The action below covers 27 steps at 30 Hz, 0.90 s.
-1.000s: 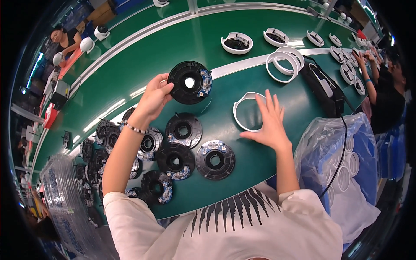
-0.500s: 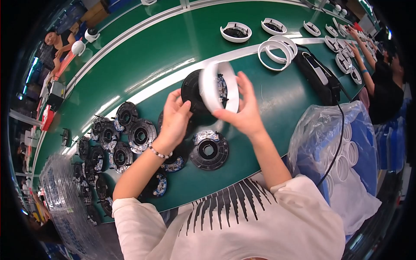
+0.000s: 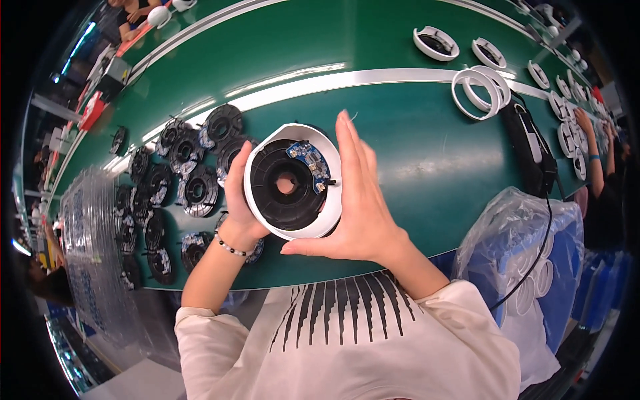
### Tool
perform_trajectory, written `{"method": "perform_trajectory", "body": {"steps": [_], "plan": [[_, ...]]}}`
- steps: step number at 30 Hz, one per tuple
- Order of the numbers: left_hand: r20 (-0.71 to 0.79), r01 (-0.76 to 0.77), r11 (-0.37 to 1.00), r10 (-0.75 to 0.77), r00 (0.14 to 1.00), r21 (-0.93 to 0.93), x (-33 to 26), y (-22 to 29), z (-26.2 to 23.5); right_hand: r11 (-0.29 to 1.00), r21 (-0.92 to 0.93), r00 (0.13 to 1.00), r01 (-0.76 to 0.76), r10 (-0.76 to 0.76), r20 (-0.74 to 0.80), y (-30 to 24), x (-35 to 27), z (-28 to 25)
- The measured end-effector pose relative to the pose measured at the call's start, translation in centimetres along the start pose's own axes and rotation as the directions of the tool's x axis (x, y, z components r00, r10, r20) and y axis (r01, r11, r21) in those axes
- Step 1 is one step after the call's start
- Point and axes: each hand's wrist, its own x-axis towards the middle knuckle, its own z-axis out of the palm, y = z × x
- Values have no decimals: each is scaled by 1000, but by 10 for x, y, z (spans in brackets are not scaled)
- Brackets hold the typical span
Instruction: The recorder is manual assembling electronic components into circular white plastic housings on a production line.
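A white plastic ring (image 3: pixel 323 142) is held up between my two hands, its open side facing me. Inside it sits a black round disc (image 3: pixel 267 200) with a central hole and a curved blue circuit board (image 3: pixel 308 162) along its upper right. My left hand (image 3: pixel 239 203) grips the ring's left side, some of its fingers hidden behind. On the other side, my right hand (image 3: pixel 365 210) presses its palm and thumb against the ring, with the fingers pointing up. Several loose black discs with circuit boards (image 3: pixel 199 191) lie on the green table left of my left hand.
Clear plastic trays (image 3: pixel 93 247) are stacked at the left. Bare white rings (image 3: pixel 475 97) lie at the back right beside a black case-like object (image 3: pixel 530 147). A bagged blue bin (image 3: pixel 493 270) of white rings stands at right. Co-workers' arms (image 3: pixel 592 143) reach in at far right.
The ring has turned from a tilted, edge-on pose to face me, and the black disc now sits within it. Both hands have come closer to me, and the whole view has shifted.
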Motion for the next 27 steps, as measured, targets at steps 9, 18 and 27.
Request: {"method": "perform_trajectory", "body": {"steps": [9,18,27], "plan": [[-68,-167,985,163,984,-53,-11,-24,-8,984,126,950,125,-155,270,6,14,2],[9,-195,978,196,981,-71,-3,-34,-15,984,-148,976,97,-65,210,7,7,12],[98,-378,924,372,923,54,-16,-39,-16,983,-176,998,46,-54,-41,0,0,42]]}}
